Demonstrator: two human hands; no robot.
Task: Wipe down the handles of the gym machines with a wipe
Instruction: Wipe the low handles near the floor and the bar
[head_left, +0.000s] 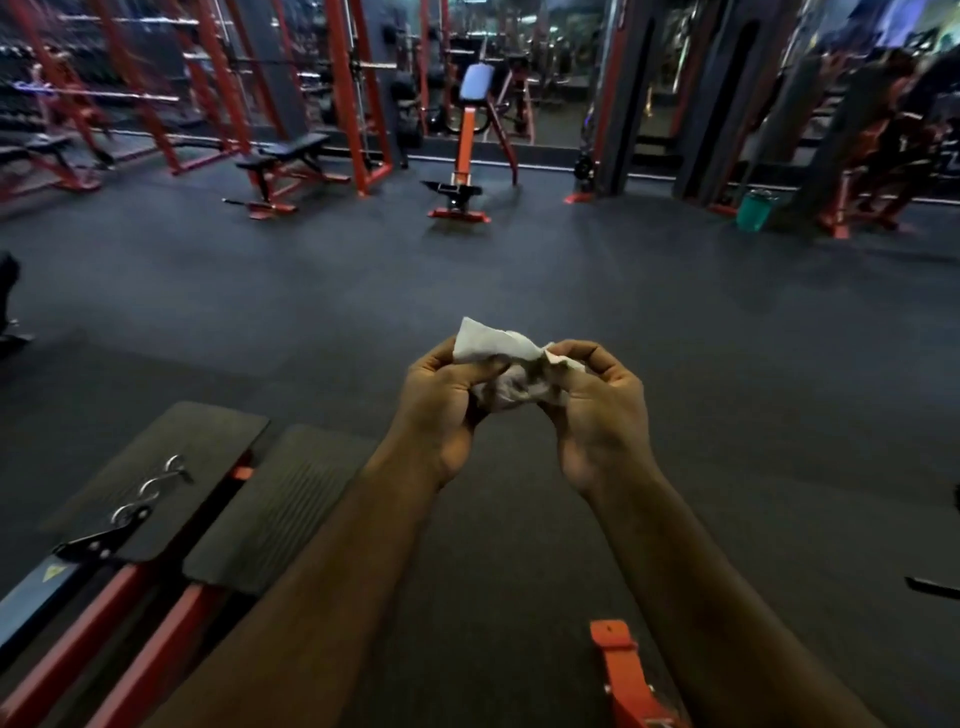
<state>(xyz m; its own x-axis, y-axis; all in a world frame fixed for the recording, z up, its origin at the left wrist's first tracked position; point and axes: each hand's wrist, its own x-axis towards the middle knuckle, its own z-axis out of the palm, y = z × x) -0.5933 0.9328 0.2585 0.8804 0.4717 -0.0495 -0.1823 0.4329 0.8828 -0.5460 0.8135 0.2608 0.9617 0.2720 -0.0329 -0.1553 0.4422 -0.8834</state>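
Note:
A crumpled white wipe (511, 366), with grey smudges on it, is held in front of me over the dark gym floor. My left hand (441, 410) pinches its left side and my right hand (597, 410) grips its right side, palms turned toward me. Both forearms reach up from the bottom of the view. No machine handle is near my hands; the closest machine part is a pair of black foot plates (171, 467) with metal hooks at the lower left.
A red frame piece (623, 670) sits by my right forearm. Across the floor stand a flat bench (288, 156), an orange bench with a raised pad (465, 145), red racks (358, 93), and a green bin (753, 210) at the right.

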